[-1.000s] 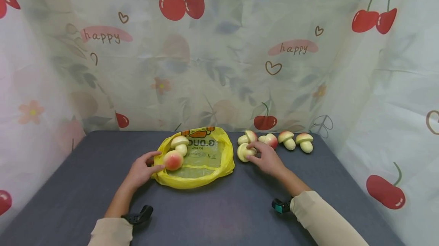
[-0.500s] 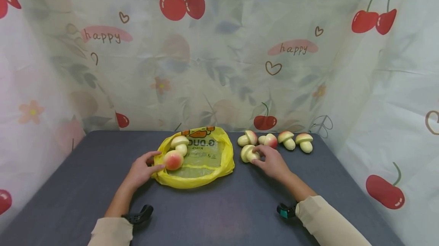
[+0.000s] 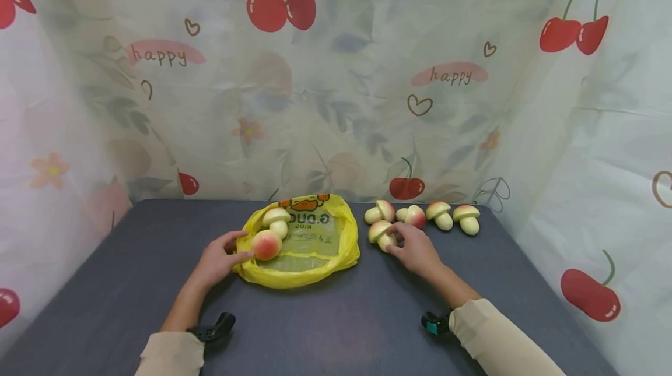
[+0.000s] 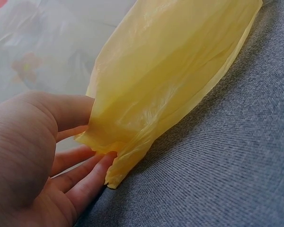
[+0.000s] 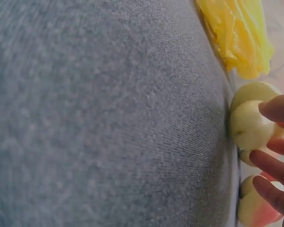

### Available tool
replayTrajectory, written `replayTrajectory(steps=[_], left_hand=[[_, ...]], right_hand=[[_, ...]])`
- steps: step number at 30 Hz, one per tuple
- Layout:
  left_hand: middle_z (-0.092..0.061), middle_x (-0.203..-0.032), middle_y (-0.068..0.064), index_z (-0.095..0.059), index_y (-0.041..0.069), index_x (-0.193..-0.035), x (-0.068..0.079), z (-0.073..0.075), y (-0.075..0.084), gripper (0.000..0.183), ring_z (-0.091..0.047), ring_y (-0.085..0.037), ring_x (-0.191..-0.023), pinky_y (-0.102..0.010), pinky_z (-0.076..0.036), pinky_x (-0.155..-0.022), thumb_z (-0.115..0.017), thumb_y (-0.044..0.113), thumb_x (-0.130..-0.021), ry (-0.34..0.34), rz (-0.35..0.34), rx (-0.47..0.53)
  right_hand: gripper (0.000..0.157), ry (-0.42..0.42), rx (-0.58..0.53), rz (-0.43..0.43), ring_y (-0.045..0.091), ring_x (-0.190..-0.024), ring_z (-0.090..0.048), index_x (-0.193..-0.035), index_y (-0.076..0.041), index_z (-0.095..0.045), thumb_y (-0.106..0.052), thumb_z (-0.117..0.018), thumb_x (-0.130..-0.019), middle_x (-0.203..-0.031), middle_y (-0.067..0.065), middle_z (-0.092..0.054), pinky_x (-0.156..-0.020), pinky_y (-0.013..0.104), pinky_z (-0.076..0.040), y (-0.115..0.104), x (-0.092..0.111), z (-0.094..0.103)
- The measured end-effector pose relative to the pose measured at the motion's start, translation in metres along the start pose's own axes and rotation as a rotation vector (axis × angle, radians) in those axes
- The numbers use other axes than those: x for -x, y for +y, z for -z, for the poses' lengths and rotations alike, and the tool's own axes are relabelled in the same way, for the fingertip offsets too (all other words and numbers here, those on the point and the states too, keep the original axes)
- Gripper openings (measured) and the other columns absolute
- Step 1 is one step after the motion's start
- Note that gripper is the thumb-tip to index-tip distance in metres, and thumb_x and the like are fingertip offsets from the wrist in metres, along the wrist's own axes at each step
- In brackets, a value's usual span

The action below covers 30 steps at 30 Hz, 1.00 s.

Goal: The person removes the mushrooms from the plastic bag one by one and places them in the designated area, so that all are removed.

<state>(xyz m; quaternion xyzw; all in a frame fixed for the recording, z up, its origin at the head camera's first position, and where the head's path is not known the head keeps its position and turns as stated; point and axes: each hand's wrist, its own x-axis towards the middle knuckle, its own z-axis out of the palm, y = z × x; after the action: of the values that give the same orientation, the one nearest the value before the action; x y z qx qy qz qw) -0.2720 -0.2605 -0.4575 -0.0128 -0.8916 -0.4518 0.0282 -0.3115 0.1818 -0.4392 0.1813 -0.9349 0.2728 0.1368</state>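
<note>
Right hand [image 3: 418, 252] pinches mushroom [image 3: 379, 231]; dark table [image 3: 325, 329], cherry-print curtain [image 3: 336, 113] beyond.

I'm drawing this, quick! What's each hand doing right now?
Left hand: holding the edge of the yellow bag.
Right hand: holding a mushroom.

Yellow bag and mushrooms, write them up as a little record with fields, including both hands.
Bag: yellow bag, mouth open, on the dark table
Inside: two mushrooms, at the bag's left side
Left hand: holds the bag's left edge
Right hand: pinches the front mushroom, right of the bag; lifted or resting, unclear
Remaining mushrooms: four, in a row along the table's far edge
</note>
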Motion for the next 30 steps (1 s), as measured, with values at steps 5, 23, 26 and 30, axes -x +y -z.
replayTrajectory(steps=[5,23,26,30], left_hand=[[-0.052,-0.130,-0.026,-0.050,0.003,-0.139,0.001,0.000,0.001,0.063,-0.050,-0.037,-0.113,-0.045,-0.045,-0.086,-0.071,0.034,-0.089,-0.006,0.002,0.002],[-0.050,-0.134,-0.025,-0.050,0.004,-0.139,0.000,0.000,0.003,0.063,-0.049,-0.038,-0.116,-0.045,-0.046,-0.086,-0.072,0.035,-0.088,-0.001,0.005,0.001],[-0.051,-0.133,-0.025,-0.051,0.004,-0.138,0.000,0.000,0.002,0.063,-0.049,-0.038,-0.115,-0.046,-0.045,-0.087,-0.072,0.035,-0.088,-0.003,0.010,-0.001],[-0.051,-0.133,-0.025,-0.050,0.004,-0.139,0.000,0.001,0.001,0.063,-0.049,-0.037,-0.115,-0.047,-0.045,-0.088,-0.072,0.035,-0.088,-0.001,0.014,-0.003]], right_hand=[[0.027,-0.007,0.012,-0.004,0.025,-0.091,-0.066,-0.104,-0.013,-0.066,-0.017,-0.080,-0.081,-0.106,0.005,-0.066,-0.076,0.047,-0.050,-0.002,0.000,-0.002],[0.022,0.079,-0.078,0.017,0.028,-0.086,-0.068,-0.102,-0.005,-0.069,-0.012,-0.078,-0.083,-0.097,0.011,-0.070,-0.076,0.046,-0.050,0.004,-0.003,0.011],[0.022,0.099,-0.089,0.017,0.028,-0.089,-0.067,-0.102,-0.004,-0.069,-0.012,-0.077,-0.084,-0.096,0.010,-0.071,-0.078,0.046,-0.050,0.002,-0.004,0.014],[0.022,0.127,-0.103,0.023,0.028,-0.091,-0.067,-0.104,-0.005,-0.068,-0.013,-0.076,-0.085,-0.095,0.007,-0.071,-0.080,0.047,-0.049,-0.003,-0.007,0.017]])
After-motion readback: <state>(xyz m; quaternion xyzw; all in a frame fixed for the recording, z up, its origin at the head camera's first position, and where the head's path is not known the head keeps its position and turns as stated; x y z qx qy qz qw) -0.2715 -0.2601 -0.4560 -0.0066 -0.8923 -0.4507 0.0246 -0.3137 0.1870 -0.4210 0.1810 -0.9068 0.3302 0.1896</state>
